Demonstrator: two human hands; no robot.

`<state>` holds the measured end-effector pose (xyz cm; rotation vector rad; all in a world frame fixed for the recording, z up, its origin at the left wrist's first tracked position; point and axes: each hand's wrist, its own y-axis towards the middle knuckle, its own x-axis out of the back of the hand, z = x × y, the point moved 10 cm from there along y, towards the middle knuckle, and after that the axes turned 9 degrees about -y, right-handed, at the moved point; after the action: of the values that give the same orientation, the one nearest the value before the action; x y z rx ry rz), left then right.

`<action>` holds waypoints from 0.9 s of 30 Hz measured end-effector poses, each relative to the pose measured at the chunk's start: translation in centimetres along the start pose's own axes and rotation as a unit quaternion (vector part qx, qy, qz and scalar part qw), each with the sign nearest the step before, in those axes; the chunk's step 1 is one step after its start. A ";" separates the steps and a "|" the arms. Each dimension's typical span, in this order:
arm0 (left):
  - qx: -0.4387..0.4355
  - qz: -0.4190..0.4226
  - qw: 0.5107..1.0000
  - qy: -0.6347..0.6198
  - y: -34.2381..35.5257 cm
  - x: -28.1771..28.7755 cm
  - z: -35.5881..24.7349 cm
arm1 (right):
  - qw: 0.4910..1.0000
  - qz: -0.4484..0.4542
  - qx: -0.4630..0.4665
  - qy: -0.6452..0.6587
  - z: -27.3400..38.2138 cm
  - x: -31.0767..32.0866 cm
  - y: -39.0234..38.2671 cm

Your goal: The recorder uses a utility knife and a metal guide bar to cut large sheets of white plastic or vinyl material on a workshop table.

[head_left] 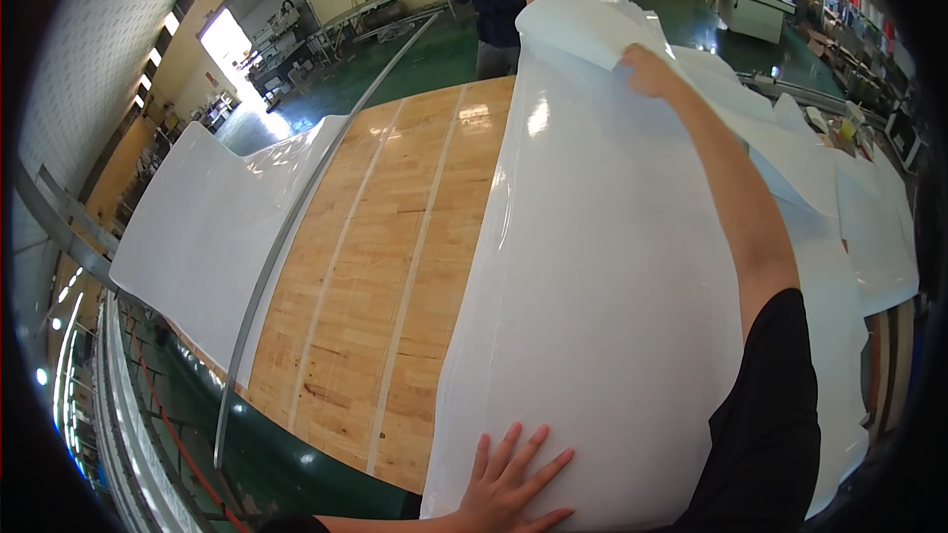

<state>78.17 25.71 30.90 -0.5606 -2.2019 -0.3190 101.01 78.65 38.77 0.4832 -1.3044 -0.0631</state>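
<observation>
A large glossy white sheet (592,286) lies lengthwise over the right part of a wooden table (395,237). On its near end my left hand (509,484) rests flat with the fingers spread. My right arm reaches out to the far end, where my right hand (647,72) is closed on the sheet's edge. That far end is lifted and curls over beside my right hand. Across the table a person (494,0) in dark clothes stands at the sheet's far left corner, one arm reaching toward it.
A long thin metal bar (306,197) crosses the table left of the bare wood. Another white sheet (207,227) hangs over the left side. More white sheets (820,237) lie overlapping at the right. Metal rails (128,415) run along the lower left.
</observation>
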 end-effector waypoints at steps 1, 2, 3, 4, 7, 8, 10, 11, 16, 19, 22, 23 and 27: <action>-0.007 0.001 1.000 -0.015 0.1 0.0 -0.3 | 0.997 -0.013 0.064 0.036 2.8 0.5 -0.6; -0.008 0.001 1.000 -0.026 0.0 0.1 -0.6 | 0.994 -0.007 0.095 0.059 6.1 0.1 -1.0; -0.010 0.003 1.000 -0.028 -0.1 0.2 -0.6 | 0.989 0.004 0.126 0.082 10.1 -0.5 -1.6; -0.012 -0.029 0.998 -0.046 -0.4 1.2 -0.3 | 0.997 0.053 0.046 0.029 14.0 -0.6 -1.8; -0.031 -0.066 0.995 -0.062 -1.7 2.6 -0.2 | 0.995 0.000 -0.074 -0.061 15.2 3.1 -2.9; -0.036 -0.070 0.994 -0.078 -1.6 2.4 0.1 | 0.985 -0.084 -0.107 -0.103 13.0 4.5 -3.6; -0.030 -0.084 0.993 -0.073 -1.9 2.7 -0.1 | 0.979 -0.079 -0.165 -0.094 7.2 3.5 -5.8; -0.059 -0.070 0.992 -0.088 -1.7 2.0 -1.0 | 0.965 0.005 -0.168 -0.203 -0.9 1.0 -7.6; -0.061 -0.078 0.991 -0.087 -2.5 2.5 0.5 | 0.971 0.000 -0.231 -0.058 -8.7 -1.8 -12.3; -0.049 -0.097 0.989 -0.103 -3.0 3.4 1.2 | 0.980 -0.044 -0.158 -0.114 -4.8 -2.7 -12.3; -0.066 -0.092 0.989 -0.098 -2.3 3.1 1.2 | 0.952 -0.056 -0.103 -0.284 -3.2 -1.3 -11.6; -0.048 -0.068 0.991 -0.108 -2.1 2.8 1.4 | 0.946 -0.076 -0.120 -0.293 -2.3 0.1 -11.3; -0.055 0.094 0.989 -0.099 1.2 3.4 0.3 | 0.935 -0.154 -0.021 -0.318 4.6 10.3 -8.0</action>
<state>76.66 27.85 33.44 -0.8880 -2.3084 -0.2962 101.33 66.83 45.89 0.6569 -1.8432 -0.5466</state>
